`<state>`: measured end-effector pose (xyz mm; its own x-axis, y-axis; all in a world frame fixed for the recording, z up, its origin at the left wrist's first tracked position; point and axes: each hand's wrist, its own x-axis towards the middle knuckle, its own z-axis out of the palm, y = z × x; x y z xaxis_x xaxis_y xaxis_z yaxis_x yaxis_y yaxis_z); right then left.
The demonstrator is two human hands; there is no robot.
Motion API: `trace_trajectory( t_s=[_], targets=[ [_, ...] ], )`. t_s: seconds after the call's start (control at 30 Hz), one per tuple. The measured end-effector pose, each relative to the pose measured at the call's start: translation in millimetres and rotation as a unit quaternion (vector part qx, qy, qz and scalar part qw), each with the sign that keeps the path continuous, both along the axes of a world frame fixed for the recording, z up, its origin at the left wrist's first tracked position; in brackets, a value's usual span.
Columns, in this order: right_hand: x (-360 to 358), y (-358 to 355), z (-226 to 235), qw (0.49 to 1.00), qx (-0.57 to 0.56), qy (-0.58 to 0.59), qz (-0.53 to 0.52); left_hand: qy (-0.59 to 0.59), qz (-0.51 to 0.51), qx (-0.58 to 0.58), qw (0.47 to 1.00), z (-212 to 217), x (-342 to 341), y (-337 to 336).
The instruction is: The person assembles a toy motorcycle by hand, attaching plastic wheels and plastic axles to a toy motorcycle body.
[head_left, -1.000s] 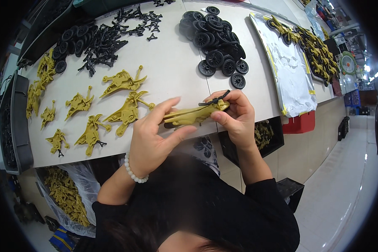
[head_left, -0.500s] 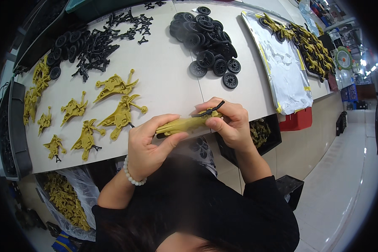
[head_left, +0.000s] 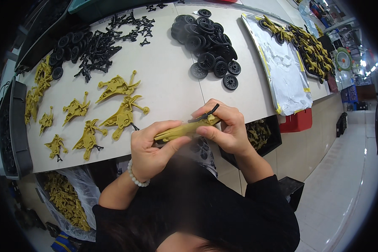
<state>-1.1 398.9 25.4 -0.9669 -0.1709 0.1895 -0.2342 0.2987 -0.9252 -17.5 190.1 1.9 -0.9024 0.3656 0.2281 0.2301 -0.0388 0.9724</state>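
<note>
Bodywork (head_left: pixel 182 131) of yellow plastic, one long piece, spans the space between the person's two hands, above the near edge of the table (head_left: pixel 164 63). Its left end sits in the left hand (head_left: pixel 149 143), pinched with the thumb on the near side and the fingers on the far side. Its right end sits in the right hand (head_left: pixel 229 128), the thumb pressed on the near side and the fingers curled behind. One black bar (head_left: pixel 207 113) slants up from that right end, close to the right index finger.

To the left of the hands, six yellow parts (head_left: pixel 124 115) lie apart from one another on the table; three of them show a black piece sticking out. Beyond these is one heap of yellow pieces (head_left: pixel 42 75), too tangled to count. Small black parts (head_left: pixel 97 56) lie scattered by the dozen, and black wheels form two groups: one at the left (head_left: pixel 67 48) and a larger pile (head_left: pixel 210 42) near the middle, both overlapping too much for a sure count. One white board (head_left: pixel 283 75) edged with yellow tape lies to the right. Below the table stand one black crate (head_left: pixel 275 142) and one red bin (head_left: pixel 298 122). One pale beaded bracelet (head_left: pixel 135 179) circles the left wrist.
</note>
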Motion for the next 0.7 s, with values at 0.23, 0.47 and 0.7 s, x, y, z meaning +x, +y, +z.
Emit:
trace_trajectory(
  t_s=[0.23,0.47,0.7],
  targets=[
    [-11.4,6.3,19.7,0.989,0.05,-0.119,0.073,-0.081,-0.12,-0.184,0.972,28.3,-11.4,-6.6],
    [-8.6,4.6,9.2,0.994,-0.107,-0.035,0.018,-0.259,-0.049,0.237,0.935,6.7,-6.5,-2.5],
    [-1.5,-33.6,7.2,0.993,-0.098,0.039,-0.049,-0.152,-0.001,0.248,0.957,-10.2,3.0,2.7]
  ],
)
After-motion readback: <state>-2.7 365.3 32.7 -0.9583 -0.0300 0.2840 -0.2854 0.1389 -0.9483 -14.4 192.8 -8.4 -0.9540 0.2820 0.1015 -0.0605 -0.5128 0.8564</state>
